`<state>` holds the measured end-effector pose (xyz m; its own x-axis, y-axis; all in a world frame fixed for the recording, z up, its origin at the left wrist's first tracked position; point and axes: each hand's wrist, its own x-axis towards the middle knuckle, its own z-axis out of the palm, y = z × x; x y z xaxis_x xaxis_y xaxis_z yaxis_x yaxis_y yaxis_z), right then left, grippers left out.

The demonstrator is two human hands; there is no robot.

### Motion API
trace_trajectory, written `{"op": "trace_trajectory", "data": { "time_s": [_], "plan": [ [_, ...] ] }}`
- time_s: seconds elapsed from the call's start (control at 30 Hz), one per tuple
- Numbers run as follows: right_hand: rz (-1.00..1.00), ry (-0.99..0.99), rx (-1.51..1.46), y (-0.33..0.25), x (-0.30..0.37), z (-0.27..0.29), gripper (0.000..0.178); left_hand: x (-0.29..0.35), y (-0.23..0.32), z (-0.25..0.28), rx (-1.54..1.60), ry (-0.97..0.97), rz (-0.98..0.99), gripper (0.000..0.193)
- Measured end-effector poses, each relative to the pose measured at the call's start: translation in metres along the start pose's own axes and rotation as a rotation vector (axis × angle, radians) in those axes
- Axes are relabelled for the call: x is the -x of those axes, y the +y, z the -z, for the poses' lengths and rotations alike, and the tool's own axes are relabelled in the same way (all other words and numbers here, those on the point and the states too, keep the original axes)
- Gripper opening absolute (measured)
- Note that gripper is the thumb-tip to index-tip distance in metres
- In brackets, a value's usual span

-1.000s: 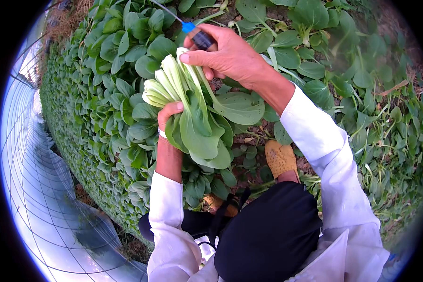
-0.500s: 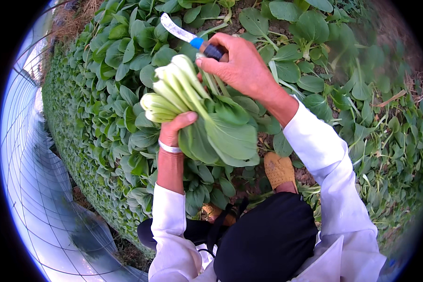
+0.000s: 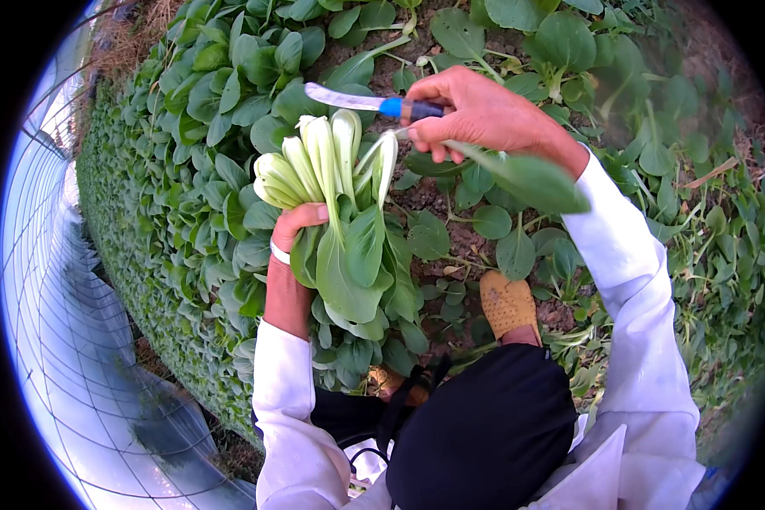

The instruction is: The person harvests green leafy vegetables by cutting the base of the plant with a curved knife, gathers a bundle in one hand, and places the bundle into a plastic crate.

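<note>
My left hand (image 3: 296, 225) is closed around a bunch of bok choy (image 3: 319, 166), its pale stem ends pointing up and away, its green leaves hanging over toward me. Only the thumb shows on the near side; the other fingers are hidden under the leaves. To the right of the bunch, my right hand (image 3: 476, 110) grips a small curved knife (image 3: 344, 97) with a blue band and a dark handle, its blade pointing left above the stems. A loose bok choy leaf (image 3: 531, 180), slightly blurred, hangs from the fingers of that same hand, its thin stalk end toward the bunch.
Dense bok choy plants (image 3: 221, 93) grow on the left and ahead. On the right, sparser plants and cut stalks lie over brown soil (image 3: 438, 200). A yellow shoe (image 3: 507, 304) stands among them. A curved plastic-film wall (image 3: 68, 340) runs along the far left.
My right hand has moved right, away from the bunch, with the knife and a leaf that is now separate. The knife has turned flatter. My left hand has shifted slightly left with the bunch.
</note>
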<state>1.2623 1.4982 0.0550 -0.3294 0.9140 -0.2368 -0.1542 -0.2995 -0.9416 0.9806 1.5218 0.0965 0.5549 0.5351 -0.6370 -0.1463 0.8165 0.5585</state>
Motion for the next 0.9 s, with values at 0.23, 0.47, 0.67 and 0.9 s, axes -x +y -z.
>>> {"op": "trace_trajectory", "data": {
  "time_s": [0.23, 0.47, 0.67, 0.9],
  "plan": [
    [0.124, 0.726, 0.903, 0.035, 0.0, 0.037, 0.025, 0.003, -0.016, 0.008, 0.167, -0.043, -0.074, 0.07],
    [0.072, 0.326, -0.103, 0.014, 0.003, -0.035, 0.035, -0.006, -0.015, -0.006, 0.014, 0.051, -0.073, 0.065],
    [0.029, 0.394, -0.493, 0.038, -0.002, -0.023, 0.035, -0.012, -0.013, -0.008, -0.153, -0.024, -0.189, 0.067],
    [0.138, 0.349, -1.03, 0.089, -0.001, 0.023, 0.012, 0.015, 0.001, 0.017, 0.095, -0.09, -0.426, 0.076]
  ]
}}
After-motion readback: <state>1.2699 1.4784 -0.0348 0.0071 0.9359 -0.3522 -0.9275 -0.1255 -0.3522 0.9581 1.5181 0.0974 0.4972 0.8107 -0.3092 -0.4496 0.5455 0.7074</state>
